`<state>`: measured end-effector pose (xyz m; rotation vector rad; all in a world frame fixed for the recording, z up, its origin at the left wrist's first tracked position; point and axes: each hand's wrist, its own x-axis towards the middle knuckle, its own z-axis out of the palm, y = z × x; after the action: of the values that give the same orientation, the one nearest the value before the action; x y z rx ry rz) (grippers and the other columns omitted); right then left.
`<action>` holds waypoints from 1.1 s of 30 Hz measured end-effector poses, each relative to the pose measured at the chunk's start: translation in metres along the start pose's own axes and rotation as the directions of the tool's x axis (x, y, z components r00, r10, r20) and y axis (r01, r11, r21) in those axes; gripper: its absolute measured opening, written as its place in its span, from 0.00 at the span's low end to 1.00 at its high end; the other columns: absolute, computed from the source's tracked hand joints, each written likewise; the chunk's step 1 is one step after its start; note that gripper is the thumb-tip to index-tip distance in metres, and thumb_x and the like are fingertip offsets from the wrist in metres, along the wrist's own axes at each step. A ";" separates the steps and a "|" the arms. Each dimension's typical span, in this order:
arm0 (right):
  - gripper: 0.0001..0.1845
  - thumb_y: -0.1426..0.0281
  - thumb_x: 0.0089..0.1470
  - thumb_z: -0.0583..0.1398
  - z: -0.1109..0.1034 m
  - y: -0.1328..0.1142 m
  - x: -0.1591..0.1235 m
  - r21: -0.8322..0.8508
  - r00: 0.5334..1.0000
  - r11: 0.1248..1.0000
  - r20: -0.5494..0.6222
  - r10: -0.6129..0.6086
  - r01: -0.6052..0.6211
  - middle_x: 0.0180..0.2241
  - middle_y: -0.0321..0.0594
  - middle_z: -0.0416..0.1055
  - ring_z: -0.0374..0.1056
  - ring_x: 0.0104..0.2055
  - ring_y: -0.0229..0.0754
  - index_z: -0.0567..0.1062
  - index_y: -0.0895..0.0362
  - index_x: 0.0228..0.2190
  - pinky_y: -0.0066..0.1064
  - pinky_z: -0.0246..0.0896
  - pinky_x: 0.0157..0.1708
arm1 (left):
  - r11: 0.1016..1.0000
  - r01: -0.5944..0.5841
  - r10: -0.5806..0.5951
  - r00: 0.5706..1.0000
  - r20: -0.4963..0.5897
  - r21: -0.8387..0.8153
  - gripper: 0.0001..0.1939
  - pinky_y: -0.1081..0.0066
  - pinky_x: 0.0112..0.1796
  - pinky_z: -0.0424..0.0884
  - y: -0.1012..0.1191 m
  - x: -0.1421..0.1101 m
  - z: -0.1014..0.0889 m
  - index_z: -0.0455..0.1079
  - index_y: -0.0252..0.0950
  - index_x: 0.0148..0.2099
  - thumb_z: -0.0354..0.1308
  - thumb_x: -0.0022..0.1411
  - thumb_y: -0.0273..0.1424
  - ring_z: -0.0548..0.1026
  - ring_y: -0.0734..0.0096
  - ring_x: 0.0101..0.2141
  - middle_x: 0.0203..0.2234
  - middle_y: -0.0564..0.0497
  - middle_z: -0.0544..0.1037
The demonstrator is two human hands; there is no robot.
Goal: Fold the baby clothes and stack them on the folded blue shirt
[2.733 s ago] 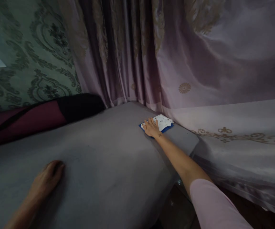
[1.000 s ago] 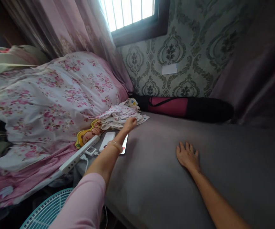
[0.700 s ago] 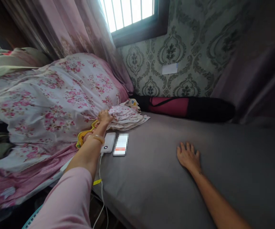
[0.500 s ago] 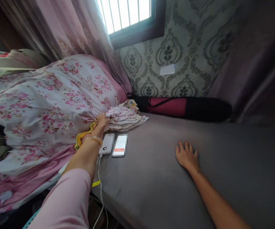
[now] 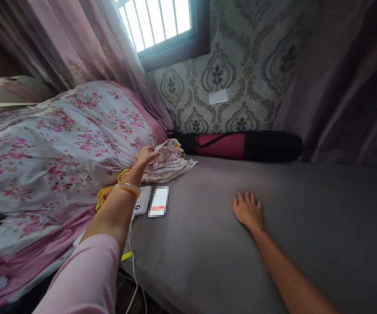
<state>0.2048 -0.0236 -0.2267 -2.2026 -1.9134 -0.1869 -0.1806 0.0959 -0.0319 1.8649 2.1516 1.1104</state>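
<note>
At the left end of the grey bed surface lies a crumpled pile of light cloths. My left hand reaches to the pile's left side, its fingers closed on a white cloth with a pink print. The cloth's full shape is bunched up, so I cannot tell what garment it is. My right hand rests flat on the grey surface with its fingers spread, holding nothing. Close to my left wrist lie a white power bank with a cable and a phone with a blurred-out screen.
A long black and maroon bag lies along the wall. Flowered bedding is heaped on the left. A yellow cartoon item is partly behind my left arm. A white cable hangs over the near edge.
My view has swung left, away from the folded white-and-blue cloth my right hand was touching. My left hand has moved to the pile, gripped the printed cloth and raised its edge slightly.
</note>
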 end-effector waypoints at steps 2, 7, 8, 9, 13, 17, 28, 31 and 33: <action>0.28 0.62 0.63 0.43 0.000 0.001 0.000 0.012 1.000 1.000 0.015 0.002 -0.002 0.62 0.54 0.55 0.47 0.64 0.58 0.63 0.59 0.60 0.54 0.42 0.57 | 0.998 -0.015 0.014 1.000 -0.028 -0.057 0.14 0.71 0.33 0.63 0.020 -0.002 -0.002 0.72 0.33 0.31 0.61 0.48 0.39 0.72 0.64 0.33 0.23 0.50 0.74; 0.28 0.62 0.63 0.43 -0.001 0.004 0.000 0.054 1.000 0.998 0.006 -0.009 0.009 0.62 0.55 0.56 0.48 0.64 0.58 0.63 0.60 0.59 0.53 0.41 0.57 | 0.931 -0.151 0.145 0.989 -0.042 -0.333 0.13 0.75 0.28 0.61 0.063 -0.012 -0.004 0.71 0.33 0.31 0.61 0.48 0.39 0.67 0.74 0.26 0.20 0.55 0.70; 0.28 0.62 0.63 0.43 -0.001 0.005 -0.001 0.068 1.000 0.998 -0.001 -0.009 0.009 0.62 0.55 0.56 0.48 0.64 0.57 0.63 0.60 0.59 0.53 0.41 0.58 | 0.907 -0.168 0.165 0.985 -0.043 -0.387 0.13 0.75 0.28 0.61 0.070 -0.014 -0.003 0.70 0.33 0.30 0.61 0.48 0.38 0.66 0.75 0.25 0.20 0.55 0.69; 0.28 0.62 0.63 0.43 -0.001 0.005 -0.001 0.082 1.000 0.997 -0.002 -0.008 0.008 0.62 0.55 0.56 0.48 0.64 0.57 0.64 0.60 0.59 0.53 0.41 0.58 | 0.883 -0.177 0.177 0.983 -0.041 -0.434 0.12 0.76 0.27 0.61 0.077 -0.016 -0.003 0.69 0.33 0.30 0.61 0.48 0.38 0.65 0.76 0.24 0.20 0.56 0.68; 0.27 0.64 0.61 0.45 -0.002 0.008 0.000 0.184 1.000 0.983 0.012 0.007 -0.009 0.61 0.53 0.57 0.50 0.63 0.54 0.65 0.62 0.57 0.51 0.41 0.59 | 0.804 -0.132 0.194 0.980 0.045 -0.580 0.11 0.76 0.24 0.62 0.107 -0.028 -0.001 0.67 0.34 0.31 0.61 0.50 0.37 0.65 0.78 0.21 0.19 0.57 0.68; 0.26 0.69 0.59 0.45 -0.015 0.010 0.006 0.441 0.998 0.897 -0.033 0.061 -0.040 0.58 0.52 0.64 0.59 0.58 0.49 0.67 0.61 0.55 0.43 0.50 0.57 | 0.730 -0.066 0.184 0.977 0.103 -0.680 0.12 0.75 0.25 0.67 0.140 -0.044 0.005 0.65 0.34 0.31 0.63 0.51 0.36 0.66 0.79 0.19 0.20 0.57 0.69; 0.20 0.52 0.57 0.53 -0.127 -0.013 -0.018 0.954 0.982 0.253 -0.182 0.056 0.162 0.21 0.37 0.72 0.68 0.18 0.39 0.71 0.56 0.32 0.29 0.63 0.19 | 0.523 0.009 0.243 0.957 0.159 -0.852 0.18 0.67 0.34 0.77 0.214 -0.093 0.033 0.61 0.36 0.46 0.62 0.58 0.35 0.74 0.77 0.25 0.24 0.57 0.70; 0.19 0.52 0.57 0.54 -0.138 -0.023 -0.029 0.980 0.990 0.151 -0.116 -0.083 0.128 0.25 0.38 0.74 0.71 0.22 0.40 0.70 0.56 0.32 0.28 0.65 0.18 | 0.463 -0.015 0.325 0.933 0.154 -0.886 0.16 0.67 0.37 0.77 0.229 -0.106 0.038 0.63 0.35 0.46 0.61 0.59 0.35 0.76 0.77 0.28 0.25 0.56 0.71; 0.15 0.56 0.56 0.56 -0.135 -0.029 -0.032 0.975 0.988 0.182 -0.112 -0.107 0.130 0.31 0.41 0.76 0.75 0.30 0.42 0.71 0.56 0.35 0.30 0.70 0.24 | 0.421 -0.021 0.363 0.920 0.147 -0.907 0.13 0.67 0.38 0.77 0.238 -0.116 0.039 0.66 0.33 0.44 0.60 0.60 0.34 0.76 0.77 0.29 0.26 0.55 0.71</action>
<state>0.1773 -0.0834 -0.1008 -1.0745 -1.4077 0.8221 0.0651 0.0091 0.0292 1.5553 0.7824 1.4372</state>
